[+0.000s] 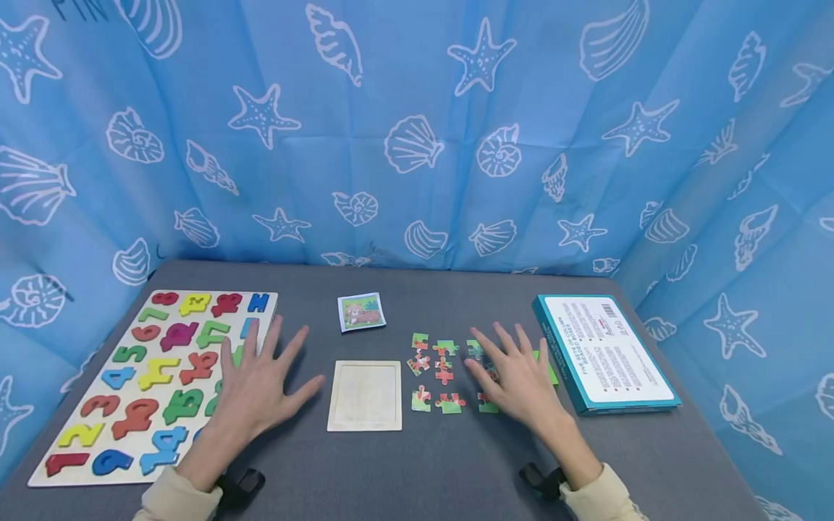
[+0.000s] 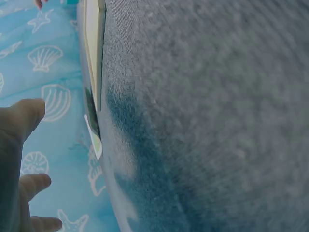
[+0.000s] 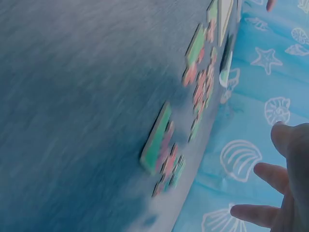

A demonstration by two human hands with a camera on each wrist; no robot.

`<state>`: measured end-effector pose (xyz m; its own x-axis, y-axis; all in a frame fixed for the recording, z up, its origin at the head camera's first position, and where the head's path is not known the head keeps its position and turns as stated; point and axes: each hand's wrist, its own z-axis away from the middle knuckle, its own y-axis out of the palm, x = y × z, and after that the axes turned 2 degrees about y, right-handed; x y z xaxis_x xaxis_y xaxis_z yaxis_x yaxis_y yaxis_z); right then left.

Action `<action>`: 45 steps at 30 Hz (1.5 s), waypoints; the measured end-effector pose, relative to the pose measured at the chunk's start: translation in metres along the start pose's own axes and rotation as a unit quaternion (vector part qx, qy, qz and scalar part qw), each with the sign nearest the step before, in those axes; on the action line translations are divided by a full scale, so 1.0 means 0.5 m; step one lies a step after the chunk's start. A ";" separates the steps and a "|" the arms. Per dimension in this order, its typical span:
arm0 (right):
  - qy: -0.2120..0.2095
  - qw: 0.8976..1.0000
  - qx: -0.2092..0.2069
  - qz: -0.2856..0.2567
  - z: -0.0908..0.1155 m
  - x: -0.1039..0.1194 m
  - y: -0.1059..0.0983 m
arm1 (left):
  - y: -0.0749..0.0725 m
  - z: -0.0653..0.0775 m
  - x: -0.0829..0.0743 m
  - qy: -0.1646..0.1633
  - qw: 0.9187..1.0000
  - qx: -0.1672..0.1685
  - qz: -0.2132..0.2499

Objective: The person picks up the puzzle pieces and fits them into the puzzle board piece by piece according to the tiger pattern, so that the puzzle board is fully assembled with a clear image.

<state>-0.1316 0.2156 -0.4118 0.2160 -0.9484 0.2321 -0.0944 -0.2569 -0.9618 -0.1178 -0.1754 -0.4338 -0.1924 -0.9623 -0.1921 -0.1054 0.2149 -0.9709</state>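
Observation:
With fingers spread, my left hand point(image 1: 256, 387) hovers over the right edge of a white number board point(image 1: 78, 405) and holds nothing. My right hand point(image 1: 523, 380), its fingers also spread, hangs over the right side of a group of jigsaw pieces point(image 1: 444, 373) and hides some of them. The pieces are green and red and lie loose; in the right wrist view more pieces point(image 3: 157, 140) lie flat below the hand. Between the hands sits a square wooden puzzle tray point(image 1: 365, 427) with a raised rim. Behind it lies a small picture card point(image 1: 361, 312) showing an animal.
At the right stands a teal and white box point(image 1: 609, 351) with printed text. Coloured number blocks point(image 1: 137, 420) fill the board at the left. A grey cloth covers the table point(image 1: 443, 470). Behind it hangs a blue curtain point(image 1: 417, 195) with shells and starfish.

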 end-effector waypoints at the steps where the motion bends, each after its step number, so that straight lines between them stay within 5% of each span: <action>1: -0.004 1.000 0.001 -0.002 -0.003 0.004 0.002 | 0.000 0.000 -0.001 0.002 1.000 0.003 0.001; 12: -0.054 0.998 -0.006 -0.028 -0.042 0.060 0.019 | -0.003 -0.009 -0.016 0.049 0.997 0.052 0.036; 24: -0.053 0.995 0.048 -0.063 -0.108 0.112 0.044 | -0.004 -0.028 -0.034 0.109 0.977 0.159 0.094; 32: -0.037 0.993 0.098 -0.050 -0.141 0.122 0.071 | -0.003 -0.034 -0.038 0.092 0.962 0.230 0.112; 37: -0.013 0.992 0.121 -0.024 -0.155 0.129 0.082 | 0.004 -0.036 -0.034 0.084 0.963 0.235 0.102; 45: -0.003 0.994 0.095 -0.048 -0.159 0.133 0.084 | 0.010 -0.042 -0.039 0.081 0.967 0.227 0.085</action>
<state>-0.1984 0.1271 -0.4251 0.2205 -0.9202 0.3235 0.1119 -0.3056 -0.9456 -0.1349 -0.1523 -0.4318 -0.3227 -0.8733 -0.3650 0.3735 0.2368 -0.8969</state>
